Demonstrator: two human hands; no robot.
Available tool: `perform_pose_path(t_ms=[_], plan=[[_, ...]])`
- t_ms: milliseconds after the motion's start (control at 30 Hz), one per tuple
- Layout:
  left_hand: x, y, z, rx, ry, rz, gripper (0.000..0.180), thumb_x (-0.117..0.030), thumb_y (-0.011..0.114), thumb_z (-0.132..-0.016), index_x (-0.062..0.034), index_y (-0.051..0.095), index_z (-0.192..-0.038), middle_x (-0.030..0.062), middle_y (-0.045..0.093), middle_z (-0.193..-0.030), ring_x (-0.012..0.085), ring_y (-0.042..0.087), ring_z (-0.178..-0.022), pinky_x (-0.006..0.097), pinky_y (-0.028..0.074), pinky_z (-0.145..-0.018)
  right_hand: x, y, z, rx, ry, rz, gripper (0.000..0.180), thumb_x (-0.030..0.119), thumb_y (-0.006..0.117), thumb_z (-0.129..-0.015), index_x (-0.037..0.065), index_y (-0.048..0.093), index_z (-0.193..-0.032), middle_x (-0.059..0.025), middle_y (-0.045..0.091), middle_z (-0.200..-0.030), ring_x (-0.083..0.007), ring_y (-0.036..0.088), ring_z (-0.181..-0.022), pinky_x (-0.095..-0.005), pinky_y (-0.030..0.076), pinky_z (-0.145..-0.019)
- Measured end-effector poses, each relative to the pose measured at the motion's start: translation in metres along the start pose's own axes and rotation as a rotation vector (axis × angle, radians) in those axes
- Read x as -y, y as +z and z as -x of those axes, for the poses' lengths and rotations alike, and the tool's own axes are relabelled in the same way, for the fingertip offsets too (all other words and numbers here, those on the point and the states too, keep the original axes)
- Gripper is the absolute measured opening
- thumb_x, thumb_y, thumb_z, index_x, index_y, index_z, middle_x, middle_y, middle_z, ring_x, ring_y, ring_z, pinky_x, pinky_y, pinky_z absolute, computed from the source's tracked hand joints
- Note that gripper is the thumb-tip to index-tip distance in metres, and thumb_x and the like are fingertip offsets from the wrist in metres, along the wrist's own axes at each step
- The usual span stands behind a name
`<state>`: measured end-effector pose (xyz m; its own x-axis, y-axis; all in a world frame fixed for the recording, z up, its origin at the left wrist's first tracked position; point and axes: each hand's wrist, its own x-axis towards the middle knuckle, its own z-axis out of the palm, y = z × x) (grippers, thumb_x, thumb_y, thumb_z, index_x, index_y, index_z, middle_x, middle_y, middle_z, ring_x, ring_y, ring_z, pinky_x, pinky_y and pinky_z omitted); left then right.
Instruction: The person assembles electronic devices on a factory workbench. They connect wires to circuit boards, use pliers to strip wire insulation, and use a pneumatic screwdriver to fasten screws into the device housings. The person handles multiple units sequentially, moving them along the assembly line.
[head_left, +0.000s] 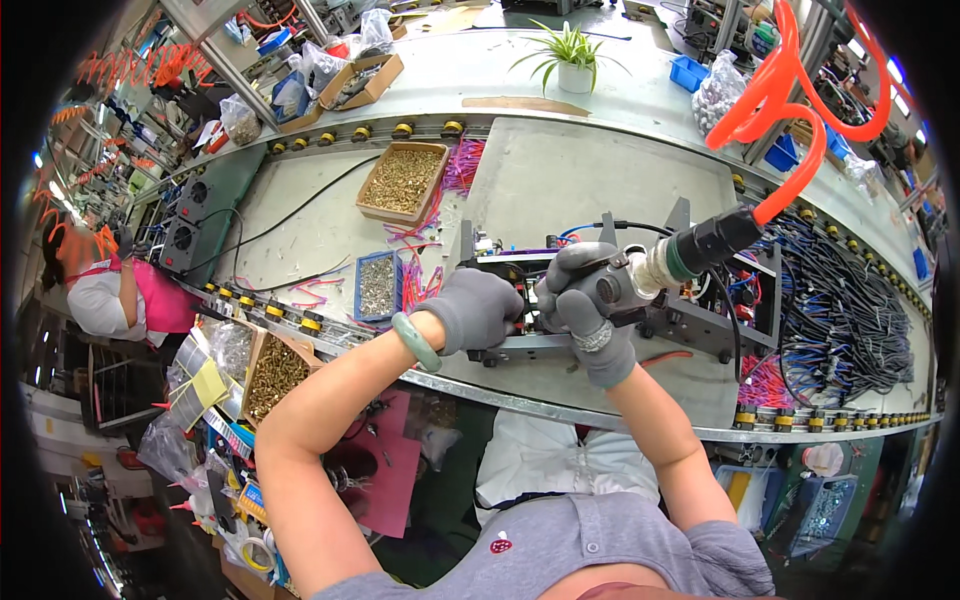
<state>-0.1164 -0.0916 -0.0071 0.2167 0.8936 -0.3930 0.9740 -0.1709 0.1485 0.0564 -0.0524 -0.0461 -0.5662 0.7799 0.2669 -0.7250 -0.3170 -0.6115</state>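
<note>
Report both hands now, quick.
Left hand: fingers curled at the metal chassis; whether it grips anything cannot be told.
Right hand: closed around the power tool.

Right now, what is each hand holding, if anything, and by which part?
The right hand grips a power tool around its grey body. The left hand is at the open chassis; whether it holds anything cannot be told.
</note>
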Motion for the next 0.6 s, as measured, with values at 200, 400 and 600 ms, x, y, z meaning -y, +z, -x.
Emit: perform_pose_path(t_ms=[200, 400, 600], plan=[[0.003, 0.002, 0.0, -0.053, 0.017, 0.033, 0.01, -0.023, 0.066, -0.074, -0.0138, 0.069, -0.076, 0.0084, 0.067, -0.076, 0.0291, 0.067, -0.075, 0.042, 0.051, -0.067, 0.01, 0.004, -0.003, -0.027, 0.004, -0.109, 0.037, 0.008, 0.076, -0.08, 0.009, 0.054, -0.11, -0.0029, 0.055, -0.092, -0.0134, 0.057, -0.083, -0.026, 0.05, -0.073], [-0.006, -0.014, -0.003, 0.089, -0.017, -0.015, 0.015, -0.024, 0.063, -0.077, -0.0164, 0.072, -0.086, 0.0097, 0.07, -0.085, 0.0315, 0.068, -0.083, 0.042, 0.054, -0.073, 0.007, 0.009, -0.004, 0.119, -0.083, 0.259, 0.033, 0.004, 0.074, -0.079, 0.004, 0.058, -0.107, -0.0028, 0.057, -0.089, -0.0101, 0.056, -0.079, -0.0265, 0.048, -0.068], [0.033, 0.041, -0.01, -0.292, 0.234, 0.204, 0.022, -0.026, 0.063, -0.079, -0.0176, 0.07, -0.098, 0.0098, 0.072, -0.093, 0.0312, 0.069, -0.087, 0.039, 0.055, -0.074, 0.001, 0.049, -0.034, 0.208, -0.077, 0.857, 0.033, 0.011, 0.08, -0.074, 0.0, 0.062, -0.1, 0.0029, 0.06, -0.082, -0.0075, 0.056, -0.075, -0.0262, 0.048, -0.071]])
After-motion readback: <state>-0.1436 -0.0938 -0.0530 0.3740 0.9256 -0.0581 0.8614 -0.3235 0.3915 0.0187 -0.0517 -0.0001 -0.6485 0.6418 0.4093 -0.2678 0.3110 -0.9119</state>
